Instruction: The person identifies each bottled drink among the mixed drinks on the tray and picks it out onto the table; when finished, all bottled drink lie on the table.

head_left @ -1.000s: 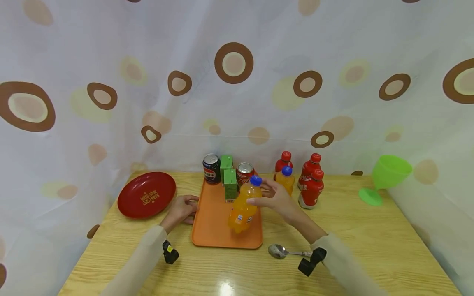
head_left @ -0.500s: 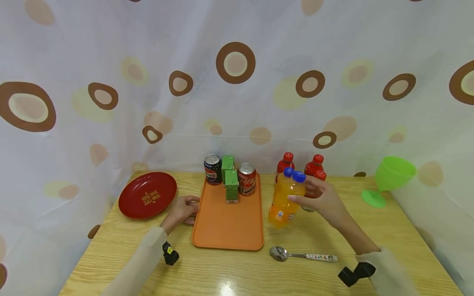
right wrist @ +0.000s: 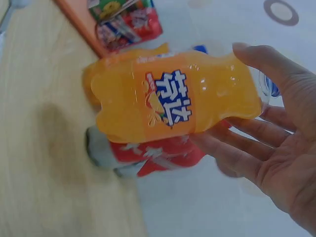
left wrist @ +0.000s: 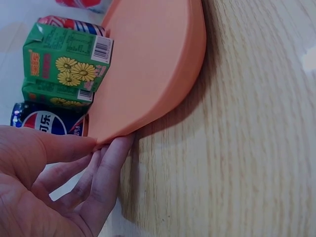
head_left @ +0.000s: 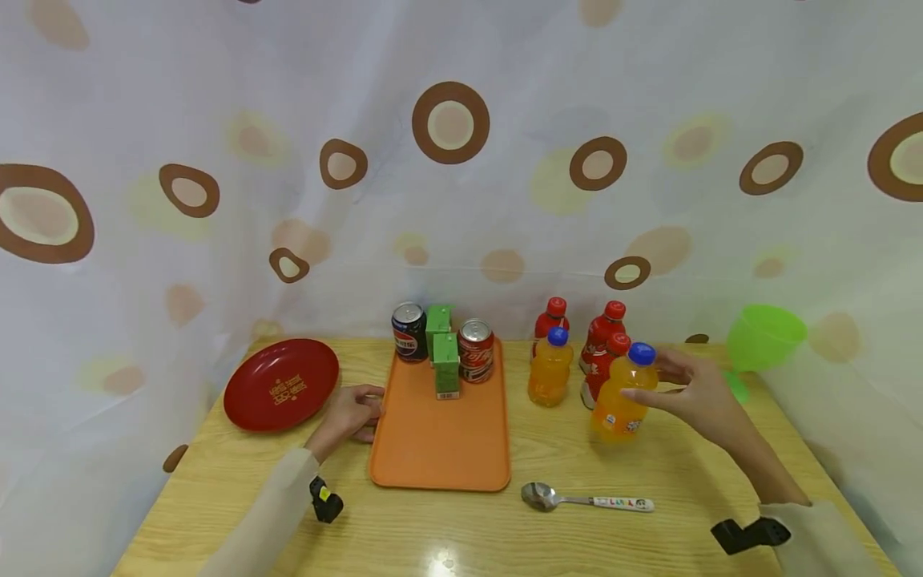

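Note:
My right hand (head_left: 695, 393) holds an orange soda bottle (head_left: 621, 401) with a blue cap by its upper part, in front of the red bottles. In the right wrist view the soda bottle (right wrist: 153, 96) appears lifted off the table, thumb on one side and fingers on the other. At the left edge of the orange tray (head_left: 440, 449), my left hand (head_left: 351, 414) pinches the rim between thumb and fingers, as the left wrist view shows. On the tray's far end stand a dark blue cola can (head_left: 409, 332), a red cola can (head_left: 476, 351) and two green drink cartons (head_left: 446, 367).
A second orange soda bottle (head_left: 550, 370) stands right of the tray, near several red bottles (head_left: 604, 330). A spoon (head_left: 577, 501) lies in front. A red plate (head_left: 281, 385) is at the left; a green goblet (head_left: 766, 336) stands far right. A patterned curtain (head_left: 505, 200) hangs behind.
My right hand has carried the orange soda bottle from above the tray rightward, past the second soda bottle, to the front of the red bottles. The left hand has stayed at the tray's edge.

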`<state>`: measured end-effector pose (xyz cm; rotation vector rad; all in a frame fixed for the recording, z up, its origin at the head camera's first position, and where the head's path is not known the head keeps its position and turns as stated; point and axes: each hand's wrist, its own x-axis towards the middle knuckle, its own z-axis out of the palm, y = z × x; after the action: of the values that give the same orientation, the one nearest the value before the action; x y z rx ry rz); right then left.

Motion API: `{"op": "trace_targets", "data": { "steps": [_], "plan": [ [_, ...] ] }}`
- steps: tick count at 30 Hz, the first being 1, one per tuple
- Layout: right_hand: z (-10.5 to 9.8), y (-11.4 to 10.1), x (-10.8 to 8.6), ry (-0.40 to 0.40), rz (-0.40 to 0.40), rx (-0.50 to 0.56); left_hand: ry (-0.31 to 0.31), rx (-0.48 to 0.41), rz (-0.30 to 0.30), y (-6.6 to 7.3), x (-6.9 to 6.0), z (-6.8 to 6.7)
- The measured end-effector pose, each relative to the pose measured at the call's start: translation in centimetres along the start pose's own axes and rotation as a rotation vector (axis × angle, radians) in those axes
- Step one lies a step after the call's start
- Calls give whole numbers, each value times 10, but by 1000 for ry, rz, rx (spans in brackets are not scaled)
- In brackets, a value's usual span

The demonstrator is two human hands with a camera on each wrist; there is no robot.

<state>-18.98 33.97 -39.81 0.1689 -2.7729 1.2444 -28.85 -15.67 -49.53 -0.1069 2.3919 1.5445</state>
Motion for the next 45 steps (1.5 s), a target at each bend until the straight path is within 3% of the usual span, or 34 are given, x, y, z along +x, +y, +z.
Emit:
{"op": "trace_targets", "data": {
  "steps": [7, 15, 21, 25, 34, 40, 45],
  "plan": [
    [19, 25, -10, 45, 15, 11, -28, -16, 17, -1, -4, -2],
    [74, 12, -1, 138, -70, 88, -34, -22, 13, 2, -4, -7],
    [96, 10, 1, 197, -139, 56, -46, -39, -1, -1, -8, -11],
    [102, 11, 1, 232, -176, 14, -43, -48, -6, -3, -7, -11],
    [109, 5, 14, 257, -158, -108, -28, -40, -30, -7, -4, -12],
    [102, 3, 14, 285, -161, -246, -21, -41, -3, -5, 2, -8],
    [97, 1, 11, 235, -115, -247, 12, -6, 16, -5, 5, -5]
  ]
}}
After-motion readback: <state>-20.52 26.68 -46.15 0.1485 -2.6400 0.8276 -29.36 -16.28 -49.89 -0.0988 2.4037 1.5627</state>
